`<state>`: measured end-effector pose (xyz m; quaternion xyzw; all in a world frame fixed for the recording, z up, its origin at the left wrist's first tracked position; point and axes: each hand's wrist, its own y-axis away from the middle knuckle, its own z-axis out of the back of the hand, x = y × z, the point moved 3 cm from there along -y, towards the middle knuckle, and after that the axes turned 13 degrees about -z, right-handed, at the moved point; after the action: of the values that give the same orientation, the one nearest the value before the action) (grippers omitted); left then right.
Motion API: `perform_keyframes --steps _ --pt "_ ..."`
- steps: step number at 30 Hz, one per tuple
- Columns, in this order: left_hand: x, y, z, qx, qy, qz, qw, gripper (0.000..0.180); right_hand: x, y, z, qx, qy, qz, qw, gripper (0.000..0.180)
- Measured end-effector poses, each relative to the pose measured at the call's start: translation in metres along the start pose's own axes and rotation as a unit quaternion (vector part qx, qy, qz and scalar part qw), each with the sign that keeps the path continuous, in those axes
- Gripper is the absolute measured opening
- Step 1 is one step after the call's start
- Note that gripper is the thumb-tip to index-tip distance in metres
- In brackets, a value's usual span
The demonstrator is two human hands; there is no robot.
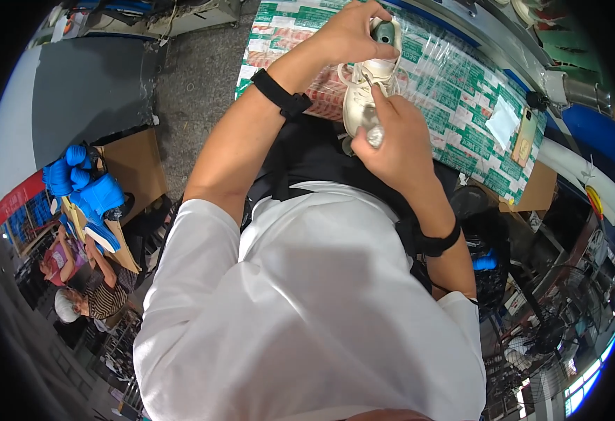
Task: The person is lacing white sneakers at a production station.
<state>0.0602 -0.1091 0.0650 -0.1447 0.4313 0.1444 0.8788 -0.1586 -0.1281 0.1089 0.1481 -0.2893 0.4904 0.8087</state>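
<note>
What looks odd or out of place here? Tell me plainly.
Nothing looks damaged or spilled. The cream shoe is held over the table, left hand at one end, right hand at the other, its laces hanging loose.

A: Light even and bright, daylight-like, strongest lower right by the glowing strip (591, 372).
B: Glare?
A: Sheen on the plastic-wrapped table (455, 91). White shirt (307, 316) nearly washed out, with a soft grey shadow across it.
B: Sharpness?
A: Centre fair, slight blur. Heavy fisheye bending; black vignette all round the rim.
</note>
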Motion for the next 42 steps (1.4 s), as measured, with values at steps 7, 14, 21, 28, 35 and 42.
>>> perform_keyframes --steps 7,14,21,28,35,42 --pt "0.023 -0.006 -0.006 0.028 0.045 -0.008 0.999 0.070 0.009 -0.022 -0.013 0.019 -0.091 0.000 0.996 0.061" --pt "0.013 -0.003 -0.010 -0.015 -0.011 -0.057 0.998 0.070 0.008 0.001 -0.001 0.040 -0.044 0.010 0.998 0.068" --pt "0.012 -0.014 -0.009 0.000 -0.025 -0.040 0.999 0.067 0.007 -0.033 -0.034 0.042 -0.036 0.025 0.998 0.065" --pt "0.038 0.001 0.018 0.026 0.123 -0.049 0.991 0.069 0.001 0.015 -0.012 -0.023 -0.126 0.045 0.991 0.078" --pt "0.056 0.104 -0.002 -0.200 0.528 0.219 0.795 0.091 -0.083 0.038 -0.009 -0.139 -0.053 -0.098 0.984 0.083" --pt "0.019 0.076 0.004 -0.155 0.283 0.214 0.922 0.088 -0.144 0.041 -0.023 -0.106 0.019 -0.134 0.985 0.081"
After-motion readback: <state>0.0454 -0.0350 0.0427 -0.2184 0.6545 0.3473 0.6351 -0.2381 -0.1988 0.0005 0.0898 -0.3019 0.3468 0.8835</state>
